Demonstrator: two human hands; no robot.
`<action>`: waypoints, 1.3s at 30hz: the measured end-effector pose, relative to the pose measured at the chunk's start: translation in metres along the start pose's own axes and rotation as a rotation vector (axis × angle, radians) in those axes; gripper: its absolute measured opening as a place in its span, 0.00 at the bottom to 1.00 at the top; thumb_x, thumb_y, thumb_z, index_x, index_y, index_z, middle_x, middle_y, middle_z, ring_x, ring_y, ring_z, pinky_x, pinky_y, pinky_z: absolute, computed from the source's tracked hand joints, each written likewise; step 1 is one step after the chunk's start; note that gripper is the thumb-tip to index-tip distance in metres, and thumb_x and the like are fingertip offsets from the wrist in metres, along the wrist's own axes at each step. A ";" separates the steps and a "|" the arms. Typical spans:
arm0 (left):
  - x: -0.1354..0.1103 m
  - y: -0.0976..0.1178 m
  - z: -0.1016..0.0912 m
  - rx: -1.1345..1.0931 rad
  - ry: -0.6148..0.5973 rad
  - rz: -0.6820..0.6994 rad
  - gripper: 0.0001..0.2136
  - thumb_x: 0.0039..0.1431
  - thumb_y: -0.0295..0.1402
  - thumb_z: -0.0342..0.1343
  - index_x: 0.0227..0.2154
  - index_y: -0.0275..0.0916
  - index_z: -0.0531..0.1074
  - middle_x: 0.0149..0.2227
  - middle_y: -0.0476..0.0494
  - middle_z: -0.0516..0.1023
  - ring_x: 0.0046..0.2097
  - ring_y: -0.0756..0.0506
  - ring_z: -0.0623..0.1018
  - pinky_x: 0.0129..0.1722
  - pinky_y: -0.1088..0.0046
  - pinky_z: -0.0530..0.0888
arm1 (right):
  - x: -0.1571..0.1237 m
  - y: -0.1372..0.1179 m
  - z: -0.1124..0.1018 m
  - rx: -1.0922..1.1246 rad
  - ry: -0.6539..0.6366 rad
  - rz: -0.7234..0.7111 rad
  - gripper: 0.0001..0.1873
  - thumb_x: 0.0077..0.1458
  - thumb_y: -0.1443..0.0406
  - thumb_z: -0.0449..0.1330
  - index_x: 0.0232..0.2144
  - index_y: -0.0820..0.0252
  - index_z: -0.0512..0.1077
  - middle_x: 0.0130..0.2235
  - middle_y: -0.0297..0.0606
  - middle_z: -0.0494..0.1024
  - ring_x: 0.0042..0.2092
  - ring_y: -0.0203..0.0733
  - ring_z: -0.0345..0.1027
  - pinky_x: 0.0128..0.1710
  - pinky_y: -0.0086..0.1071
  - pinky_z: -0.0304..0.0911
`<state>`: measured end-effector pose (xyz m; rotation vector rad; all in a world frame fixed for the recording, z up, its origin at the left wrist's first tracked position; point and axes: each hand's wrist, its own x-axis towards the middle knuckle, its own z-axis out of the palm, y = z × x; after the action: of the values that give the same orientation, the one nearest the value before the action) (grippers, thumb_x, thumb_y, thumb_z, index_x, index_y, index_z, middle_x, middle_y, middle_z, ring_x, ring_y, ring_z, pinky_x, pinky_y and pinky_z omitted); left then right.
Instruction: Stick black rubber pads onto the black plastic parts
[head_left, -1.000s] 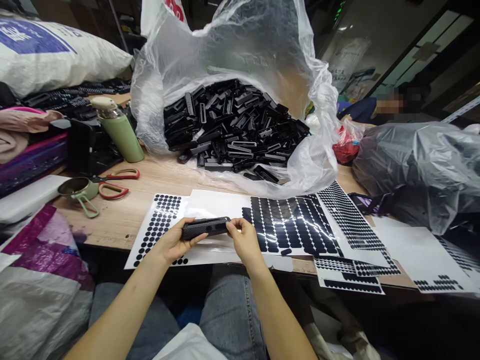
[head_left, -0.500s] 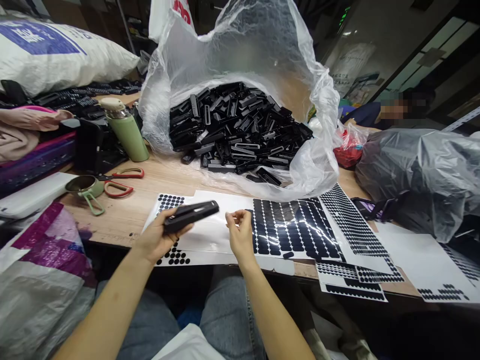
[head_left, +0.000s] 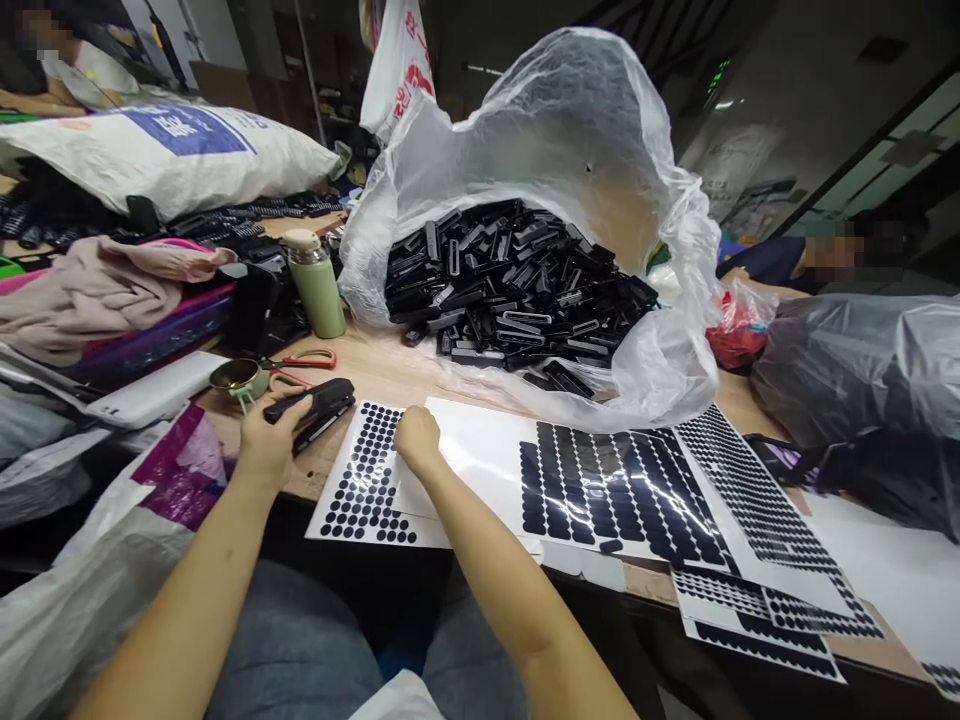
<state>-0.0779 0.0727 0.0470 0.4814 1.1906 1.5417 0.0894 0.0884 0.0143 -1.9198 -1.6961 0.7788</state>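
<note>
My left hand (head_left: 268,440) is wrapped round a black stapler (head_left: 330,400), its two arms slightly apart at the front end, above the table's left part. My right hand (head_left: 417,438) is closed with the fingertips turned down and hidden. It is over the edge between a sheet of round black stickers (head_left: 367,490) and a white backing sheet (head_left: 469,445). Whatever the fingers pinch there does not show. Right of it lies a sheet of long black stickers (head_left: 585,490), with one loose sticker (head_left: 611,547) at its lower edge.
Behind the sheets, a clear plastic bag (head_left: 675,370) holds a heap of black parts (head_left: 510,280). On the left stand a green flask (head_left: 316,290), red-handled scissors (head_left: 311,358) and a green cup (head_left: 238,380). More sticker sheets (head_left: 765,490) and a grey bag (head_left: 862,360) lie right. Two people sit farther back.
My left hand has carried the stapler left, toward the cup. My right hand has moved left from the white backing sheet to the round stickers. The view has shifted left.
</note>
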 end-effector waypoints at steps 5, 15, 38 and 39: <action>-0.021 0.005 0.004 -0.054 -0.146 -0.023 0.05 0.53 0.23 0.51 0.29 0.35 0.71 0.32 0.43 0.78 0.37 0.43 0.79 0.36 0.62 0.78 | -0.015 0.002 -0.023 0.089 0.015 -0.043 0.06 0.51 0.71 0.52 0.28 0.61 0.69 0.35 0.46 0.75 0.38 0.45 0.68 0.37 0.34 0.60; -0.086 -0.032 0.046 0.013 -0.370 -0.121 0.07 0.53 0.30 0.54 0.32 0.34 0.74 0.35 0.40 0.77 0.40 0.41 0.77 0.38 0.60 0.77 | -0.087 -0.006 -0.075 0.496 0.162 -0.202 0.05 0.52 0.66 0.52 0.25 0.57 0.64 0.34 0.35 0.68 0.38 0.37 0.62 0.41 0.31 0.59; -0.106 -0.059 0.072 0.154 -0.462 -0.262 0.08 0.52 0.34 0.56 0.33 0.35 0.71 0.34 0.44 0.76 0.35 0.44 0.78 0.36 0.61 0.78 | -0.072 0.080 -0.109 0.018 0.371 0.191 0.13 0.55 0.62 0.52 0.41 0.64 0.63 0.45 0.51 0.68 0.44 0.48 0.65 0.44 0.38 0.59; -0.106 -0.064 0.073 0.178 -0.488 -0.307 0.08 0.52 0.34 0.56 0.33 0.34 0.71 0.34 0.43 0.76 0.34 0.44 0.78 0.36 0.61 0.77 | -0.064 0.095 -0.115 -0.034 0.371 0.282 0.15 0.54 0.63 0.53 0.42 0.68 0.63 0.46 0.57 0.67 0.47 0.52 0.64 0.45 0.41 0.57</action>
<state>0.0484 0.0036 0.0509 0.7098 0.9652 0.9859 0.2318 0.0157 0.0417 -2.1943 -1.2423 0.4511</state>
